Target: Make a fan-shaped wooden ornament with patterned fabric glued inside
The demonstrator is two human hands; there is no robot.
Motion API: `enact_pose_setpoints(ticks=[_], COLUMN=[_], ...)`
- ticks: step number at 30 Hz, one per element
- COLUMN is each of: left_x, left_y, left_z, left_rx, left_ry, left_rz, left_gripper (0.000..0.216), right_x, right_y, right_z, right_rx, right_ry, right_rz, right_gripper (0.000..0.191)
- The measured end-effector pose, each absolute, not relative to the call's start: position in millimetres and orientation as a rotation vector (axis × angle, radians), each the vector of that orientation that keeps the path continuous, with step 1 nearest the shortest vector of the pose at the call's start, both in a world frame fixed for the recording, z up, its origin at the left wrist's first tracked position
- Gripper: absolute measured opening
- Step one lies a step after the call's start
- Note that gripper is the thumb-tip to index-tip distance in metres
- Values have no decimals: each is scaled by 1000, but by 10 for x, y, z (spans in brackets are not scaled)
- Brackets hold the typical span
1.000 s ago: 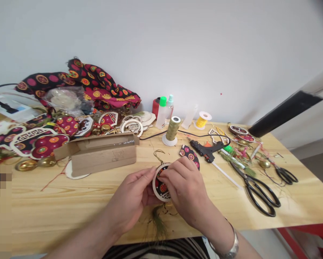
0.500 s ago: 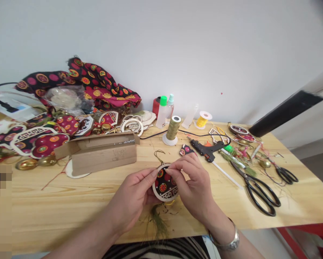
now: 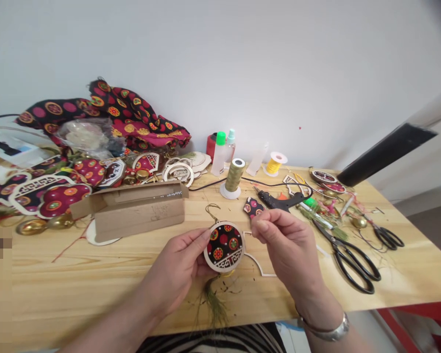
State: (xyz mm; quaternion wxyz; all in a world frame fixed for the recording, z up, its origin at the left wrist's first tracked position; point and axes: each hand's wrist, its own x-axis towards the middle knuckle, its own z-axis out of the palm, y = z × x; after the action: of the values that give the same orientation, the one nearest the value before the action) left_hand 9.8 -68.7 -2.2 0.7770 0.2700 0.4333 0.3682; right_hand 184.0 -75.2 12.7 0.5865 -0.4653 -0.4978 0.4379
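Observation:
My left hand (image 3: 183,262) grips a round pendant (image 3: 225,246) by its left rim. The pendant has a pale wooden ring, dark patterned fabric with small white dots, and a fretwork strip low down. A cord loop (image 3: 213,212) sticks out at its top, and a green tassel (image 3: 215,304) hangs below. To the right of the pendant, apart from it, my right hand (image 3: 288,245) is closed with thumb and forefinger pinched. Whatever those fingertips may hold is too small to see. A thin pale wooden frame piece (image 3: 256,262) lies on the table between the pendant and my right hand.
An open cardboard box (image 3: 139,213) stands left of the pendant. Behind are a green thread spool (image 3: 235,177), bottles (image 3: 219,154) and a yellow spool (image 3: 274,164). A black glue gun (image 3: 275,200) and large scissors (image 3: 352,260) lie right. Ornaments and patterned cloth (image 3: 132,110) crowd the left.
My right hand has moved off the pendant to the right, fingers still pinched. The pendant's face and the pale frame piece now show more fully. My left hand keeps its hold.

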Motion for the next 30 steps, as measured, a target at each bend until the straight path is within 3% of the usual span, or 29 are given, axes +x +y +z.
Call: enact_pose_setpoints(ticks=[9, 14, 23, 30], left_x=[112, 120, 101, 101], left_y=[-697, -698, -711, -710], left_z=[-41, -36, -31, -18], left_rx=[614, 619, 631, 674], left_ry=[951, 950, 945, 920], left_rz=[808, 816, 820, 805], left_gripper=[32, 32, 31, 30], right_x=[1639, 1606, 1554, 1578], right_y=[-816, -827, -795, -780], right_z=[10, -12, -4, 14], right_rx=[-1552, -1619, -1542, -1511], right_ry=[-1930, -2020, -2102, -1999], right_rz=[425, 341, 237, 378], right_gripper=[8, 6, 18, 17])
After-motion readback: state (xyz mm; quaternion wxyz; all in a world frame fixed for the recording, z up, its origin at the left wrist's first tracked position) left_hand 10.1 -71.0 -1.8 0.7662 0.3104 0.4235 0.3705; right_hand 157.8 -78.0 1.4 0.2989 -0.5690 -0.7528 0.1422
